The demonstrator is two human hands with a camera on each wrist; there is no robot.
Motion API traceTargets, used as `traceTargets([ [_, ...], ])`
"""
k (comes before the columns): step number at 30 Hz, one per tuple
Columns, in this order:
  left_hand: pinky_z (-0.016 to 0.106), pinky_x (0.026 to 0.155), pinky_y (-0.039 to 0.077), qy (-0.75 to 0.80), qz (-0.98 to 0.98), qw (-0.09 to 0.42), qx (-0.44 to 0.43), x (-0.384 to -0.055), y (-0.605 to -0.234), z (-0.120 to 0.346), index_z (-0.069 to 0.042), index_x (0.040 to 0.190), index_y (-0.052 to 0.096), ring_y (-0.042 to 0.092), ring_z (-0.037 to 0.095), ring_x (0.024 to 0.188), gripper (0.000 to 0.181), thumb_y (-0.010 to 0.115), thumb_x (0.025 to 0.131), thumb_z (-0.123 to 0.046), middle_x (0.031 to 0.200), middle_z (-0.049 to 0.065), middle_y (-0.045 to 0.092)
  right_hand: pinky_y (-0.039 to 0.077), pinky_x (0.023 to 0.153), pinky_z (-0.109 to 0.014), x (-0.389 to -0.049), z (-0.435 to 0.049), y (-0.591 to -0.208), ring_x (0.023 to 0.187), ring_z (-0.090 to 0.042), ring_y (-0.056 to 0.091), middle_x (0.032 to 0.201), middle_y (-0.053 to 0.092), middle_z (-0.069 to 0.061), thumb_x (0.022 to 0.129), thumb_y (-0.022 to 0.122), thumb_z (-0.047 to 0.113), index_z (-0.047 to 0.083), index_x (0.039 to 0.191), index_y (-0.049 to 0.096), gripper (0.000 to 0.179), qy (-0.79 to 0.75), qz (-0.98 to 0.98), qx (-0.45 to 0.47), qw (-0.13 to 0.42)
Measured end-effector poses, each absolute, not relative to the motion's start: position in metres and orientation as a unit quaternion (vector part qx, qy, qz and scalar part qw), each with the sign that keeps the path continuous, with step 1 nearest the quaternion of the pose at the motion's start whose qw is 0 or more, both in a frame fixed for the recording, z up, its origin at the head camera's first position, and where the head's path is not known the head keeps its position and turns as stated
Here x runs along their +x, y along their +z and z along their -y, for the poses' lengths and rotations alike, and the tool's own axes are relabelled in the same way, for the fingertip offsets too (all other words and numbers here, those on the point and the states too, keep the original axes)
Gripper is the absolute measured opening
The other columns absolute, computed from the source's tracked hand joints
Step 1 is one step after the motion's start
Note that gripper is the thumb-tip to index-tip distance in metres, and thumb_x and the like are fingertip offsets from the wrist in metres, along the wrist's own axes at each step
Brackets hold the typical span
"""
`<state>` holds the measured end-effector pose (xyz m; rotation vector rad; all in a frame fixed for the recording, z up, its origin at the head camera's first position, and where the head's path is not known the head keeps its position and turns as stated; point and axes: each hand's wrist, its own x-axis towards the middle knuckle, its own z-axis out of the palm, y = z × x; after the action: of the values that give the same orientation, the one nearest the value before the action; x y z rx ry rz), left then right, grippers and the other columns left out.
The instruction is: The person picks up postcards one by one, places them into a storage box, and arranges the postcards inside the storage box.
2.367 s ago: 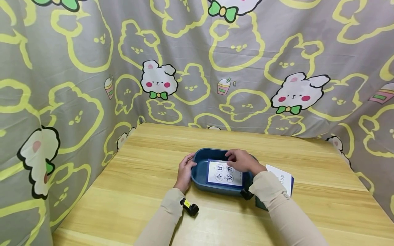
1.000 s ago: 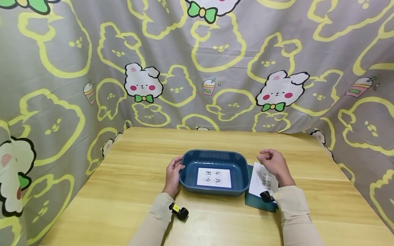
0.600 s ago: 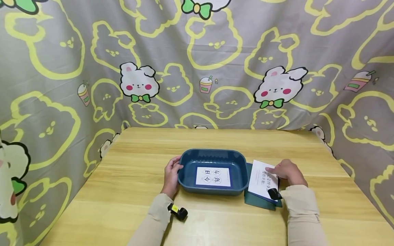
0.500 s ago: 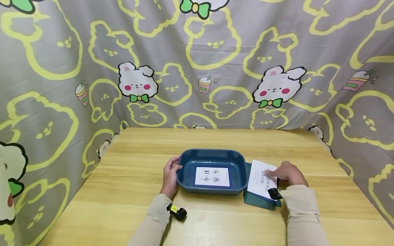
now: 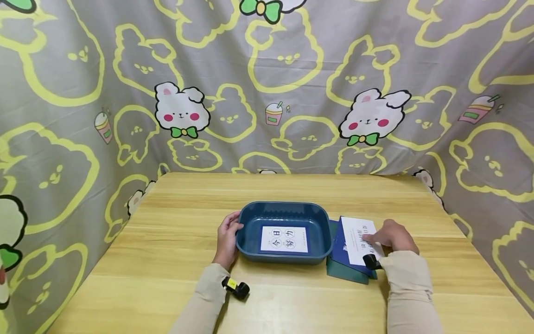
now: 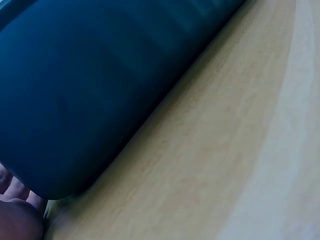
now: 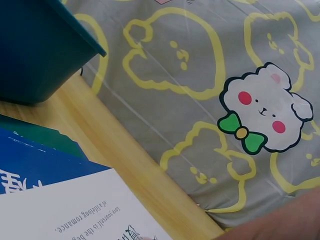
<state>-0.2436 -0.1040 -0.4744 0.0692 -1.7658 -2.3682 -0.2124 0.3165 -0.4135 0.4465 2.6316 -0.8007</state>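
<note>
A dark teal plastic box point(image 5: 283, 258) stands on the table. My left hand point(image 5: 226, 237) holds its left end, thumb by the rim; in the left wrist view its fingers point(image 6: 19, 190) curl at a corner of the box point(image 6: 95, 95). Inside lies a white card point(image 5: 284, 239) with large characters in circles, on a blue backing. Right of the box, my right hand point(image 5: 397, 237) pinches the right edge of a white printed card point(image 5: 354, 234), thumb on top, other fingers mostly hidden. Beneath it are a blue piece point(image 5: 340, 241) with white characters and a green piece point(image 5: 346, 272).
The wooden table point(image 5: 187, 204) meets a grey curtain point(image 5: 233, 111) with yellow outlines and rabbit faces at the back and sides. Small black cameras point(image 5: 239, 290) sit on both wrists. The box's right end stands close to the blue and green pieces.
My right hand left the card in the box and moved right to the stack. The white card there has since turned and slid right, uncovering more blue. My left hand stays at the box.
</note>
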Motion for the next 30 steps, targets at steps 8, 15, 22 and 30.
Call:
traceTargets([
  [8, 0.024, 0.083, 0.048, -0.794, 0.6, 0.088, 0.03, -0.243, -0.474, 0.106, 0.01, 0.124, 0.054, 0.057, 0.018, 0.101, 0.041, 0.048, 0.084, 0.008, 0.118, 0.015, 0.06, 0.037, 0.061, -0.035, -0.211, -0.316, -0.417, 0.07, -0.028, 0.046, 0.075, 0.04, -0.014, 0.077, 0.079, 0.036, -0.011, 0.093, 0.047, 0.059, -0.303, -0.925, 0.155, 0.169],
  [15, 0.023, 0.084, 0.047, -0.789, 0.608, 0.083, 0.037, -0.243, -0.475, 0.107, 0.009, 0.126, 0.053, 0.056, 0.018, 0.104, 0.041, 0.047, 0.085, 0.007, 0.122, 0.018, 0.059, 0.044, 0.055, -0.031, -0.213, -0.32, -0.422, 0.062, -0.022, 0.055, 0.072, 0.053, -0.011, 0.081, 0.075, 0.023, -0.007, 0.088, 0.057, 0.035, -0.383, -0.897, 0.168, 0.146],
  [22, 0.024, 0.085, 0.047, -0.785, 0.613, 0.085, 0.037, -0.243, -0.472, 0.105, 0.009, 0.125, 0.053, 0.055, 0.019, 0.104, 0.04, 0.047, 0.086, 0.007, 0.122, 0.018, 0.058, 0.052, 0.056, -0.036, -0.214, -0.322, -0.427, 0.061, -0.022, 0.061, 0.077, 0.061, -0.012, 0.086, 0.06, 0.009, -0.012, 0.102, 0.059, 0.026, -0.449, -0.876, 0.13, 0.119],
  [30, 0.025, 0.084, 0.047, -0.786, 0.611, 0.088, 0.034, -0.242, -0.471, 0.105, 0.009, 0.124, 0.054, 0.056, 0.019, 0.104, 0.039, 0.048, 0.085, 0.007, 0.121, 0.018, 0.059, 0.053, 0.059, -0.036, -0.213, -0.321, -0.418, 0.069, -0.023, 0.061, 0.102, 0.051, -0.025, 0.09, 0.046, 0.01, -0.017, 0.133, 0.032, 0.052, -0.462, -0.87, 0.135, 0.11],
])
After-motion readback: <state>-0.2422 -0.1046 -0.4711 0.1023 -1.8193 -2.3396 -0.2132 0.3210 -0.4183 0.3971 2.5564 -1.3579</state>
